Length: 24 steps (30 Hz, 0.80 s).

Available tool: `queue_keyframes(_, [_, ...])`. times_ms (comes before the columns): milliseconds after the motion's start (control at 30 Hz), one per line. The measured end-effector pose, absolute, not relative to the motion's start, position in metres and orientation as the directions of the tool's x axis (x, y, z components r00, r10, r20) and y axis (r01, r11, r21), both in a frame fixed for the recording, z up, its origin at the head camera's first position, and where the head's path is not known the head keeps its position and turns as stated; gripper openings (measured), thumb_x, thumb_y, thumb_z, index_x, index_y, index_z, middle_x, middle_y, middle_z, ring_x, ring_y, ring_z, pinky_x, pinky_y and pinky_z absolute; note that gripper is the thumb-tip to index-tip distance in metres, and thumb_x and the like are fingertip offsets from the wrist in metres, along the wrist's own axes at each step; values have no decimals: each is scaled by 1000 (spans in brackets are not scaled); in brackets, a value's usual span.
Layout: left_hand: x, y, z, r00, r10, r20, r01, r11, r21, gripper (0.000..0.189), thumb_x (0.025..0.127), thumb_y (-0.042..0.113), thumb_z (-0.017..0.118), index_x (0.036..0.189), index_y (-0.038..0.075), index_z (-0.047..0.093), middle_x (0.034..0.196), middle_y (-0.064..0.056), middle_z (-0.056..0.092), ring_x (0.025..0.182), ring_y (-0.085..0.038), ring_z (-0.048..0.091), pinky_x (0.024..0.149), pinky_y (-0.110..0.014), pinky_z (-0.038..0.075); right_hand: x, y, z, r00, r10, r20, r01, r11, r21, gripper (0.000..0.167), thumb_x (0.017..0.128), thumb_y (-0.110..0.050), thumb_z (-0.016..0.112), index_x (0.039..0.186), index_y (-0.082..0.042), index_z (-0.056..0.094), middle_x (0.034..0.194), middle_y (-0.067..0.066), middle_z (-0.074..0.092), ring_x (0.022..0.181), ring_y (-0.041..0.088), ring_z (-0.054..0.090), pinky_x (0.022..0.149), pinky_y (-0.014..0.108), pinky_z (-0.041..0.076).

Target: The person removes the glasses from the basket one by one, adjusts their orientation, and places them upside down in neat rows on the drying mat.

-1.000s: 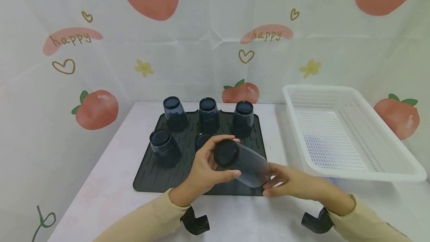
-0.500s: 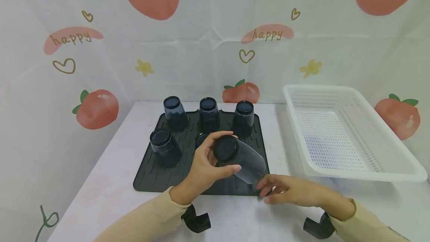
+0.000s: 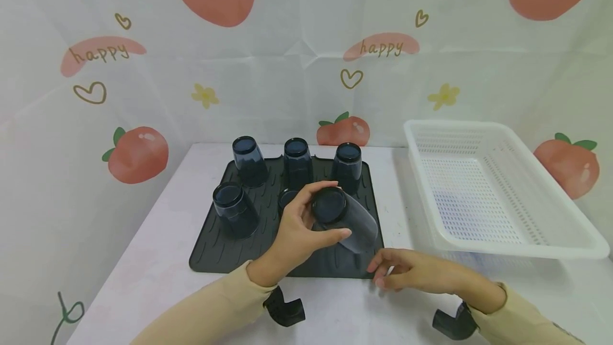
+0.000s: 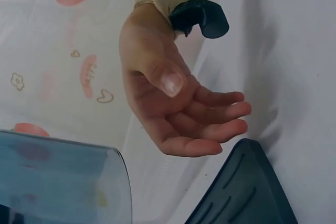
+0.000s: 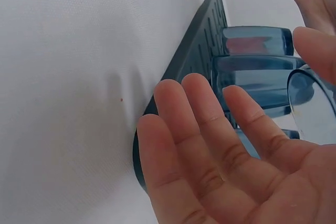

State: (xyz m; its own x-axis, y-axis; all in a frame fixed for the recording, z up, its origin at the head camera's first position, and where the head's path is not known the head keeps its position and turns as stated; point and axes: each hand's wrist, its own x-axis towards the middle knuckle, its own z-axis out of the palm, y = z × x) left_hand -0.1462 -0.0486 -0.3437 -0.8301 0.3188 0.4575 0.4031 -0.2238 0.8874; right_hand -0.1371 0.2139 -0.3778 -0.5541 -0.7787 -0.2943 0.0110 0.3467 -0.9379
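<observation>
My left hand (image 3: 299, 233) grips a dark blue-grey drinking glass (image 3: 359, 225) near its base, thumb on one side and fingers around the other. The glass is tilted over the right front of a black ridged drying mat (image 3: 225, 260), its mouth pointing down to the right. In the left wrist view the clear rim end of this glass (image 4: 79, 182) fills the lower left. Beside the mat's front right corner, my right hand (image 3: 407, 270) is relaxed with fingers loosely bent, holding nothing. Several similar glasses (image 3: 237, 212) stand upside down on the mat; one is partly hidden behind my left hand.
A large white perforated plastic basket (image 3: 522, 249) stands to the right of the mat on the white table (image 3: 158, 260). Behind the table hangs a pale cloth (image 3: 268, 84) printed with peaches and hearts. A black mount (image 3: 284, 310) is strapped at each wrist.
My right hand has come off the glass's rim end and dropped slightly toward the table. My left hand has carried the glass slightly up and away, tipping its mouth further down.
</observation>
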Motion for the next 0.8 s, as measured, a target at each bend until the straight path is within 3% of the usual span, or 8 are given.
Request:
queue_keyframes(233, [-146,-42,-341,-870,292,398,379,-121,917,71,74,-5,78,137,7,48,131,-17,53,113,-12,58,99,-29,48,-137,214,-381,-551,-778,-301,22,347,-937,30,96,-13,58,118,6,53,104,16,61,88,18,64,74,24,51])
queue_keyframes(533, [-151,-33,-346,-894,281,349,340,-83,937,71,73,-4,80,135,8,47,139,-14,48,129,-24,49,108,-29,40,-137,214,-384,-545,-777,-315,39,352,-935,32,96,-16,57,119,6,52,103,16,60,90,19,62,75,28,51])
queue_keyframes(633, [-153,-30,-347,-896,274,349,343,-69,937,71,72,-3,80,133,10,47,136,-10,49,131,-23,46,110,-30,38,-138,214,-384,-547,-775,-317,43,352,-935,33,97,-18,57,120,6,52,104,16,60,90,19,62,75,28,51])
queue_keyframes(800, [-155,-25,-349,-901,276,334,329,-66,942,69,72,-3,81,132,12,49,127,-9,56,120,-16,53,108,-30,40,-138,213,-383,-549,-771,-324,52,355,-934,35,97,-19,57,120,7,52,104,16,60,90,20,61,74,28,51])
